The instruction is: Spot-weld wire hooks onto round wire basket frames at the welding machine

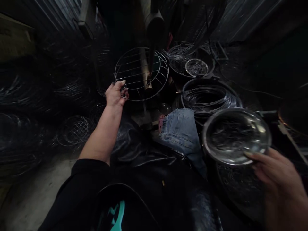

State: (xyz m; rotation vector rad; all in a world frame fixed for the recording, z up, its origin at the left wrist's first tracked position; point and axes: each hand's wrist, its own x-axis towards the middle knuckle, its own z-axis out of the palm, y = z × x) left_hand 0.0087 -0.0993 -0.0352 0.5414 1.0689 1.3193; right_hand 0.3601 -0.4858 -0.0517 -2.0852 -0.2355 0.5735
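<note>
Up front, left hand clamps wire rack rim, right hand pinches steel bowl edge, fingers closed; neither set down yet.

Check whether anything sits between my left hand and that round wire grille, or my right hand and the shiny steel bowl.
Nothing visible does. The left hand grips the round silver wire grille at its lower-left rim, and the right hand holds the round shiny steel bowl by its near rim.

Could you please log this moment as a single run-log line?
left hand: grips round wire rack at rim | right hand: holds steel bowl by its edge | nearby: wire coils, denim cloth
</note>
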